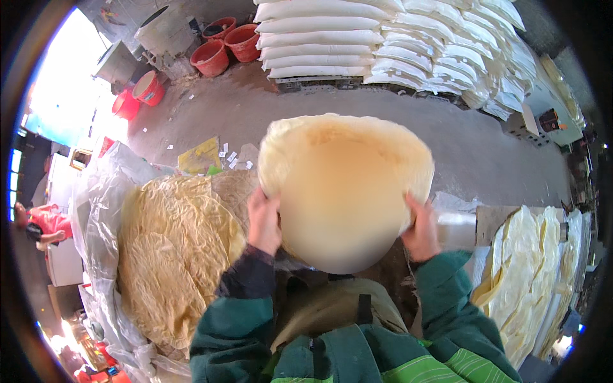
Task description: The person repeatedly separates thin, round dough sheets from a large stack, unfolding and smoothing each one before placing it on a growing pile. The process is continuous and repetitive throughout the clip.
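Observation:
Both my hands hold up a large, round, thin cream-coloured sheet [345, 167], browned near its far edge; its middle looks blurred. My left hand [265, 222] grips the left rim, and my right hand [422, 227] pinches the right rim with the thumb on top. To the left lies a pile of wrinkled, tan thin sheets [167, 268], partly wrapped in clear plastic film [96, 230]. On the right, paler cream sheets [517, 277] hang or lie layered over a support. What the sheets are made of cannot be told.
White filled sacks [321, 50] stand stacked on pallets [321, 84] across the floor. Red buckets [210, 58] and white containers [165, 31] are at the back left. A person in red [50, 222] is at the far left. Paper scraps [232, 157] and a yellow sack [198, 155] lie on the floor.

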